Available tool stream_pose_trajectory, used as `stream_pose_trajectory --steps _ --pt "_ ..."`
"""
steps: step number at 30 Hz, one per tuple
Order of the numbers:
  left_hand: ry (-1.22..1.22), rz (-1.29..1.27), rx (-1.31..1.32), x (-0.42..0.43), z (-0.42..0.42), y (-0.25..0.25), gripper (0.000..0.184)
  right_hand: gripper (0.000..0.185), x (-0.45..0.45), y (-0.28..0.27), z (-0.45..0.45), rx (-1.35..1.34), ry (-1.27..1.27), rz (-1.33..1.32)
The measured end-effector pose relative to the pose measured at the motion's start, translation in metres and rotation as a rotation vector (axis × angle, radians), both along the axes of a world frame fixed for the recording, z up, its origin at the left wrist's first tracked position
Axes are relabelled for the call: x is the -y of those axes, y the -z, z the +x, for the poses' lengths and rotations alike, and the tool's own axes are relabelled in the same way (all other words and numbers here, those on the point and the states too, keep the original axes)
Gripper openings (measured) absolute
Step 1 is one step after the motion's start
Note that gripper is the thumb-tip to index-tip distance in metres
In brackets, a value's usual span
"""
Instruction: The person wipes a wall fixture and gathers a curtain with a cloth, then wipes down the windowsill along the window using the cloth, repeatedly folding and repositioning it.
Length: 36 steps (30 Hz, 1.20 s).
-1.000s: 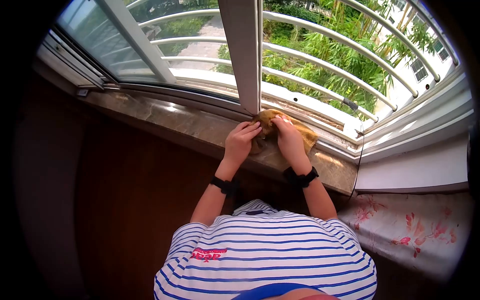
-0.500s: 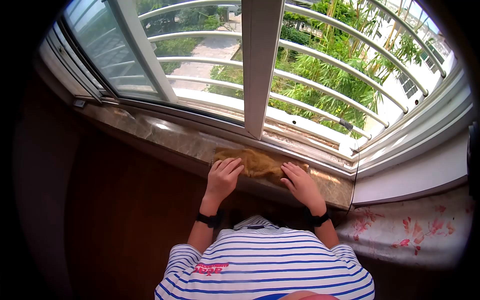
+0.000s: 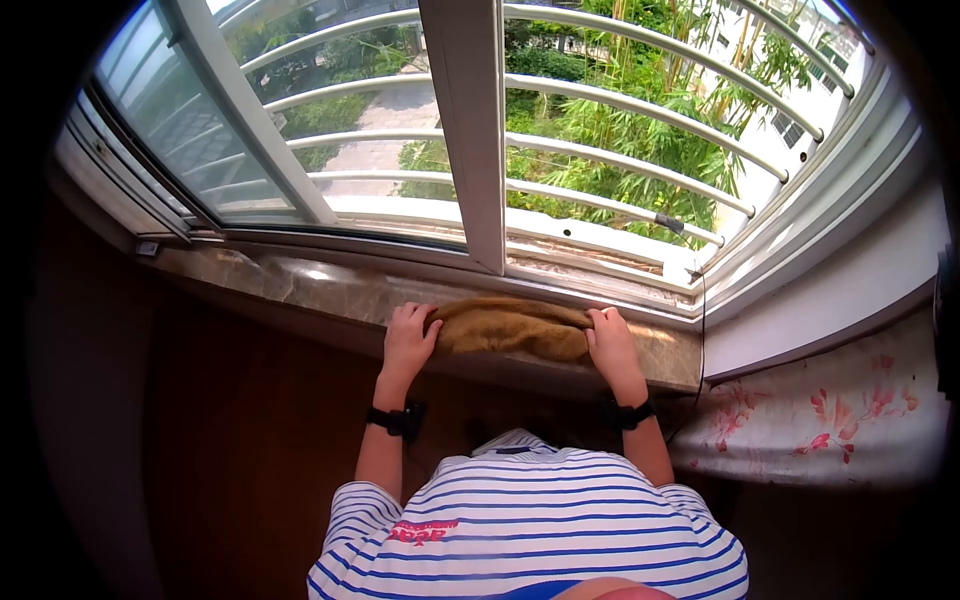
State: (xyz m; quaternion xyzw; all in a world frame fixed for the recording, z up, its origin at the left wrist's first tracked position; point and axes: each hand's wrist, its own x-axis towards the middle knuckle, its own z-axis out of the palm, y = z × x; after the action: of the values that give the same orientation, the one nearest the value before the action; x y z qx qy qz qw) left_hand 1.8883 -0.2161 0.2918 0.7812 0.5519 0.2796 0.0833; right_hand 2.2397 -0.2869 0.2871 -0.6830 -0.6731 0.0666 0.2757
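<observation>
A brown cloth (image 3: 515,330) is stretched sideways between my two hands, over the marble window sill (image 3: 350,288). Its left end is pinched by my left hand (image 3: 408,338), fingers closed on it. At the other end, my right hand (image 3: 612,342) grips the cloth's right corner with closed fingers. The middle of the cloth sags in folds along the sill's front edge. Both wrists wear black bands.
Behind the sill stands the white window frame (image 3: 480,140), with a glass pane on the left and curved white bars (image 3: 640,120) outside. A floral curtain (image 3: 820,420) hangs at the right, near a thin dark cable (image 3: 703,340).
The cloth was bunched near the window track, then lay flatter on the sill under both hands. Now its two ends are gripped and my hands are farther apart.
</observation>
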Motion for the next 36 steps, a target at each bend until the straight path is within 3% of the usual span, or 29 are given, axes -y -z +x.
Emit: stream_pose_trajectory --steps 2,5,11,15,18,22,24,26,32,34,36 --pt "0.043 -0.035 0.037 -0.002 0.000 -0.003 0.030 0.026 0.003 -0.003 0.004 -0.006 0.012 -0.027" --pt "0.096 0.018 0.119 -0.009 0.002 -0.026 0.030 0.018 0.008 -0.030 0.012 -0.012 0.011 0.140" --pt "0.177 0.252 0.233 -0.032 0.012 -0.109 0.022 0.019 0.009 -0.106 0.039 -0.078 0.054 0.308" --pt "0.188 0.424 0.247 -0.028 0.023 -0.144 0.032 0.021 0.015 -0.146 0.045 -0.055 0.040 0.572" --pt "0.194 0.509 0.309 -0.009 0.025 -0.139 0.035 0.025 0.044 -0.150 0.043 -0.029 0.030 0.588" --pt "0.396 0.149 0.337 0.010 0.001 -0.090 0.039 0.025 0.095 -0.117 0.042 -0.081 -0.044 0.237" --pt "0.591 -0.219 0.313 0.026 -0.012 -0.059 0.037 0.025 0.118 -0.085 0.045 -0.221 -0.042 0.013" --pt "0.623 -0.366 0.245 0.038 -0.021 -0.028 0.038 0.027 0.136 -0.053 0.046 -0.181 -0.105 -0.091" --pt "0.547 -0.433 0.265 0.043 -0.015 -0.024 0.034 0.028 0.143 -0.045 0.044 -0.278 -0.090 -0.195" --pt "0.409 -0.467 0.335 0.032 -0.001 -0.037 0.030 0.027 0.126 -0.049 0.044 -0.275 -0.031 -0.086" --pt "0.348 -0.292 0.426 0.016 0.020 -0.034 0.032 0.028 0.107 -0.048 0.048 -0.271 0.006 -0.059"
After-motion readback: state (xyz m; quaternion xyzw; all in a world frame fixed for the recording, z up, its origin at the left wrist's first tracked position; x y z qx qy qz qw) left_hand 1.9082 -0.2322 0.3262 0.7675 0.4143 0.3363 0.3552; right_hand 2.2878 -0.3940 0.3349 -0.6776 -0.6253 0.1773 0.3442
